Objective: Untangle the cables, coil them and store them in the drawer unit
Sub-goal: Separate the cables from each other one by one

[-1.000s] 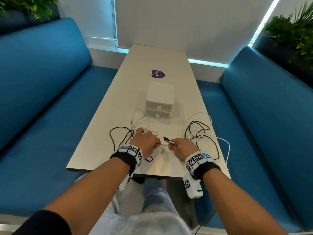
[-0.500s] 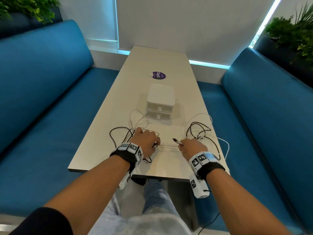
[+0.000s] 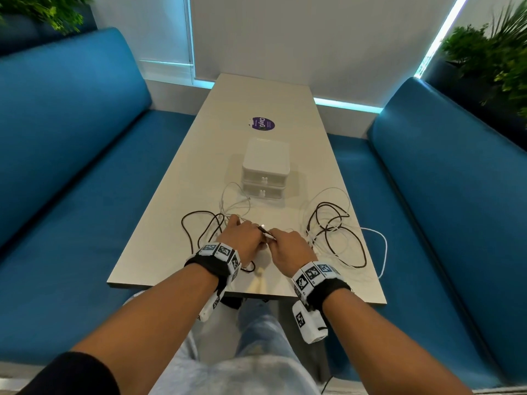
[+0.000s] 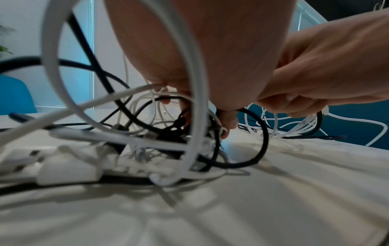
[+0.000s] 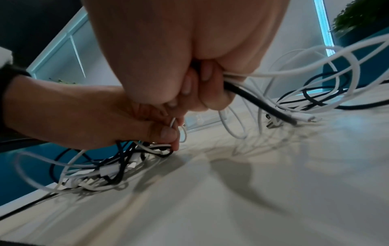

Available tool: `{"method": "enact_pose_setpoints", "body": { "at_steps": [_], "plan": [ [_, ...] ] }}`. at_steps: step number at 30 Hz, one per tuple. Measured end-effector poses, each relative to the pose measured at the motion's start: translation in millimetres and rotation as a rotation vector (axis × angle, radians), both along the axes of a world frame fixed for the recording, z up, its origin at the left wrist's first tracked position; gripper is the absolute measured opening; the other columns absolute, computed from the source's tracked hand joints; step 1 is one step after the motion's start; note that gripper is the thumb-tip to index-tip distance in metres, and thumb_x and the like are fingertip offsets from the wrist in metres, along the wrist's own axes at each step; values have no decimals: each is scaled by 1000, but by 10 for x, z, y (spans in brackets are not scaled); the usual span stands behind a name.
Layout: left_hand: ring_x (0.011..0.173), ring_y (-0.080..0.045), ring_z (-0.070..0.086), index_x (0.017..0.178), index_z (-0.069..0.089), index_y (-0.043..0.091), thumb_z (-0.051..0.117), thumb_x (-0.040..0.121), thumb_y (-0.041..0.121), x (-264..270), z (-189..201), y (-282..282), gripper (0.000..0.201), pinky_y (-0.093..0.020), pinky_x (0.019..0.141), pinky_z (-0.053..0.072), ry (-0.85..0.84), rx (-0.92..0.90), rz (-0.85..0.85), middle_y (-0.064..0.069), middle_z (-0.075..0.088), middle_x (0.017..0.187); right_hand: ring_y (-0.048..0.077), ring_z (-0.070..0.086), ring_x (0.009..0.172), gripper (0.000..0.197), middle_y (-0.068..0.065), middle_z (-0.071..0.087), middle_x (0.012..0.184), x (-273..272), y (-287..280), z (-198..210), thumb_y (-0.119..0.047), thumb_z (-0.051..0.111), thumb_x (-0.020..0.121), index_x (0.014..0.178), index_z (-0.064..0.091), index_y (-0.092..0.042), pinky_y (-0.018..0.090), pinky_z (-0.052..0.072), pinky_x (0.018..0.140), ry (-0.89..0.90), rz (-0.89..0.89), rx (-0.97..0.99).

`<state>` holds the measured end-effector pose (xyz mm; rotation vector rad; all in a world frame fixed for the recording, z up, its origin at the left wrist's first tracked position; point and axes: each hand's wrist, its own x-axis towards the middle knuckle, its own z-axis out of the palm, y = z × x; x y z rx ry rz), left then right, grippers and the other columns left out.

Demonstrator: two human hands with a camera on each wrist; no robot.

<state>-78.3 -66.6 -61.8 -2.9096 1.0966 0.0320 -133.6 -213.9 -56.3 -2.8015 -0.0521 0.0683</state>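
Black and white cables lie tangled on the near end of the table (image 3: 182, 195). My left hand (image 3: 251, 233) presses down on the left tangle (image 4: 168, 133) and pinches a thin white cable (image 5: 175, 124) in its fingertips. Touching it, my right hand (image 3: 278, 240) grips a black cable (image 5: 254, 98) together with white cables (image 5: 315, 50); a dark connector tip (image 3: 263, 230) sticks out between the hands. More black cable loops (image 3: 332, 220) and white cable (image 3: 383, 246) spread to the right. The white two-drawer unit (image 3: 265, 172) stands behind the hands with both drawers closed.
A purple round sticker (image 3: 263, 124) lies beyond the drawer unit. Blue bench seats (image 3: 71, 181) run along both sides of the table. One white cable hangs over the table's right edge. A white plug block (image 4: 67, 168) lies in the left tangle.
My right hand drew away to the right, stretching a white cable, then came back left and now touches the left hand. The left hand stayed on its tangle.
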Motion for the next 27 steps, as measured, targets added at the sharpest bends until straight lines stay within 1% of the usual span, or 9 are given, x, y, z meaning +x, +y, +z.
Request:
{"method": "enact_pose_setpoints", "body": {
  "at_steps": [2, 6, 9, 11, 15, 17, 19, 21, 27],
  "plan": [
    [99, -20, 53, 90, 61, 31, 42, 99, 27, 4, -27, -11, 22, -41, 87, 23, 0, -13, -2, 6, 62, 99, 36, 61, 85, 27, 15, 61, 96, 9, -31, 9, -34, 37, 101, 113, 55, -19, 39, 49, 70, 17, 4, -49],
    [112, -21, 55, 113, 60, 27, 45, 100, 34, -5, -20, -21, 21, -45, 100, 23, 25, -46, 17, 5, 64, 113, 34, 61, 81, 31, 13, 62, 91, 8, -143, 49, -40, 38, 102, 108, 54, -15, 37, 47, 65, 23, 3, -122],
    [122, -19, 49, 128, 52, 29, 49, 96, 37, 2, 46, 1, 34, -47, 105, 20, 51, -62, 37, 6, 60, 127, 31, 58, 79, 30, 12, 62, 91, 1, -230, 73, -39, 39, 102, 109, 55, -15, 35, 45, 64, 43, -30, -132],
    [121, -18, 49, 124, 56, 31, 44, 98, 37, 20, 102, 36, 30, -47, 105, 19, 81, -82, 58, 8, 61, 124, 33, 60, 82, 29, 13, 63, 92, 8, -298, 75, -40, 40, 102, 108, 55, -15, 38, 50, 68, 52, -52, -116],
    [106, -17, 56, 112, 59, 36, 36, 99, 18, 111, 108, 96, 32, -41, 98, 17, 185, -143, 115, 10, 66, 106, 34, 62, 82, 27, 13, 65, 90, 1, -387, 87, -40, 45, 100, 103, 57, -16, 43, 54, 72, 67, -87, -5],
    [104, -18, 56, 116, 57, 38, 38, 96, 11, 140, 85, 110, 38, -39, 98, 18, 180, -164, 120, 10, 66, 102, 33, 62, 81, 27, 12, 65, 90, -8, -397, 93, -40, 45, 99, 104, 57, -16, 43, 55, 72, 71, -90, 2],
    [109, -18, 56, 127, 51, 39, 42, 89, 4, 139, 116, 102, 52, -39, 101, 21, 171, -166, 107, 11, 66, 107, 33, 61, 82, 27, 12, 64, 91, -9, -398, 105, -39, 45, 100, 105, 57, -16, 42, 54, 73, 74, -112, 5],
    [114, -17, 56, 129, 52, 36, 50, 85, 1, 117, 208, 39, 57, -41, 104, 21, 144, -113, 89, 11, 64, 118, 34, 61, 83, 27, 13, 63, 91, -4, -398, 106, -37, 44, 100, 106, 57, -15, 41, 54, 73, 75, -126, 21],
    [113, -24, 53, 117, 64, 25, 55, 87, 8, 59, 360, -211, 35, -47, 107, 23, 67, 104, 57, 0, 60, 116, 33, 60, 75, 27, 13, 64, 84, 49, -326, 105, -37, 43, 101, 98, 57, -14, 43, 54, 68, 43, -130, 93]
  ]
}}
